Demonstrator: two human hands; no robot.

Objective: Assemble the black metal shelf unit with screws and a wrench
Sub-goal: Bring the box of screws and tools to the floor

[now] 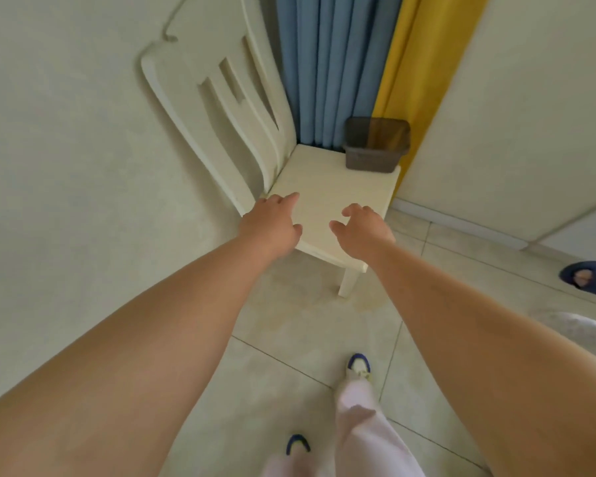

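Both hands reach over the cream wooden chair (327, 191) at frame centre: left hand (272, 222) and right hand (362, 228) loosely spread, holding nothing (no shelf parts visible).

Dark translucent bin (376, 146) (contents unclear) stands upright; it sits on the far right seat corner of the cream chair (324, 197).

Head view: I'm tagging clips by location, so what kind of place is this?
Probably a room in a home: a cream chair against the wall, blue and yellow curtains behind it, a tiled floor, and a small bin on the seat. No shelf parts in view.
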